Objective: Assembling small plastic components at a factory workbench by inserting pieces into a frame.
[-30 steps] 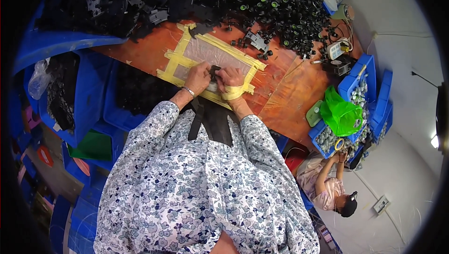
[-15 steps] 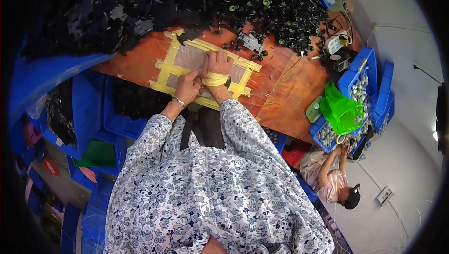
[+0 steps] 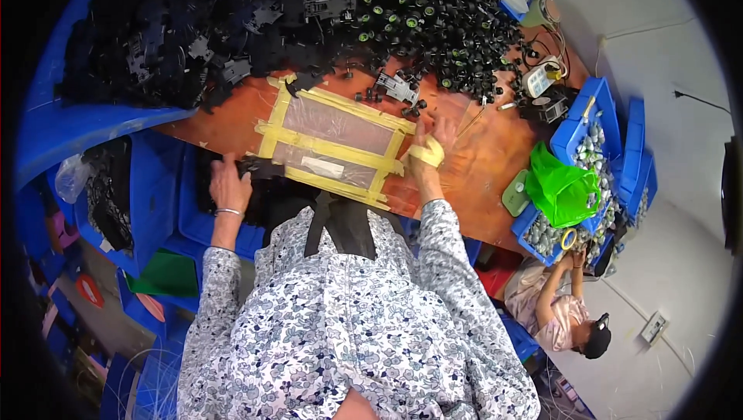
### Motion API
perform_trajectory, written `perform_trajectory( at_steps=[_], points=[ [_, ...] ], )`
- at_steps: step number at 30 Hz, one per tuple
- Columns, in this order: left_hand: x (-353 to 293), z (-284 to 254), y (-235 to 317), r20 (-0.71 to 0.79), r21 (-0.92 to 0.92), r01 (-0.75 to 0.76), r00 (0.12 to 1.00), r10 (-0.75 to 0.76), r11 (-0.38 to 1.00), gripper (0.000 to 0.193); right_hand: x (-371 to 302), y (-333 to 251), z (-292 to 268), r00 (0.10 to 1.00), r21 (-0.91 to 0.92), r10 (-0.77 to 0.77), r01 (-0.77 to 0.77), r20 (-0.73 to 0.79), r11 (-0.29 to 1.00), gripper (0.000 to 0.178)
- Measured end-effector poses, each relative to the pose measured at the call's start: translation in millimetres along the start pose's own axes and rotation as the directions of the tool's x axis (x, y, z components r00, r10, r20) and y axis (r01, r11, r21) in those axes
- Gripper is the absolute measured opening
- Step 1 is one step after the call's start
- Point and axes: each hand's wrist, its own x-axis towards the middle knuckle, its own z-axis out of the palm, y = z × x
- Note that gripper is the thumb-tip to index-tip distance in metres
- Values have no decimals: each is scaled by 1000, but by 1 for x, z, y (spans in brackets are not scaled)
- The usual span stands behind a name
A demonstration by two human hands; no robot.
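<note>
My left hand (image 3: 230, 186) is off the left side of the work board, over a blue bin of black parts. Its thumb stands apart from the fingers, and a black plastic part (image 3: 265, 167) shows close beside the fingertips. My right hand (image 3: 433, 145), with yellow tape round its palm, hovers by the board's right end; its fingers are spread and slightly blurred. The clear sheet (image 3: 337, 122) between the hands is held down by yellow tape strips. Just beyond the right fingertips lies a grey toy-car chassis (image 3: 398, 87) with black wheels.
Black chassis parts (image 3: 193, 49) heap along the back left, beside a pile of black wheels (image 3: 457, 41). To the right are a power strip (image 3: 540, 76), a green bag (image 3: 553, 184) and blue crates (image 3: 576, 130) of small grey parts. A person (image 3: 561, 312) works beyond them.
My hands have parted from the middle of the board. The left one moved left and nearer to the bin; the right one moved right, off the taped sheet, and its fingers opened out.
</note>
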Motion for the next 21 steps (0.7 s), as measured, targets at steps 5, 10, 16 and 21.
perform_trajectory(
  at_steps=[5, 10, 16, 21],
  points=[
    [44, 23, 81, -234, -250, -463, 881, 411, 851, 60, 7, 10, 24, 994, -39, -93, 95, 51, 995, 23],
    [105, 75, 241, -200, -68, -671, 735, 648, 739, 62, 14, 9, 32, 985, -59, -170, 170, 5, 984, 19],
    [133, 90, 278, -64, 135, -804, 577, 815, 579, 31, 3, 41, 10, 672, 553, 552, -733, 494, 397, 6],
    [115, 66, 287, -162, 48, -805, 578, 800, 591, 20, -17, 62, 6, 531, 563, 645, -806, 550, 183, 5]
  ],
)
